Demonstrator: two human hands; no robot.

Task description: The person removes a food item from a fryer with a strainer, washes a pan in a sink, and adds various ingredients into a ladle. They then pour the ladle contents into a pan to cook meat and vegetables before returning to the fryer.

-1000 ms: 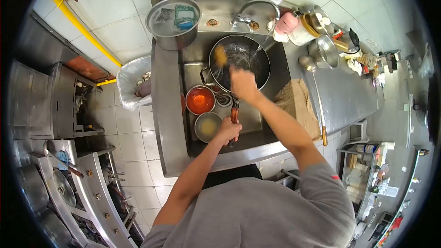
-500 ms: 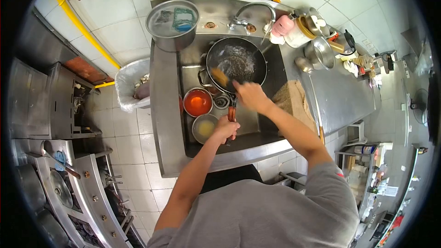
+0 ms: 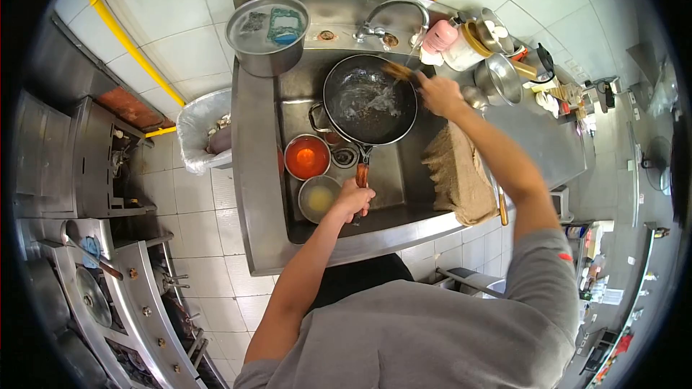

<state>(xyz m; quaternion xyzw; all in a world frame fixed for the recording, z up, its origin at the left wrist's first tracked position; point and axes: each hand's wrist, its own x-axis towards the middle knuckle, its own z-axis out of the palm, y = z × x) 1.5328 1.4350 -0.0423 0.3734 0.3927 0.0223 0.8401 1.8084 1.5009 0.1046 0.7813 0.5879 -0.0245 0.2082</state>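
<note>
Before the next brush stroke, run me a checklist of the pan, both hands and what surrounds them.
1. Left hand on the handle: ok, fingers wrapped around it.
2. Right hand holding the brush: ok, bristles at the upper right of the pan.
3. Pan bare inside: not ok, cloudy liquid and dark specks show.
4. Water from the tap landing in the pan: cannot tell, the spot near the brush is unclear.
5. Cloth out of the sink: not ok, its frayed edge hangs over.
6. Red bowl apart from the pan: cannot tell, they sit very close.
</note>
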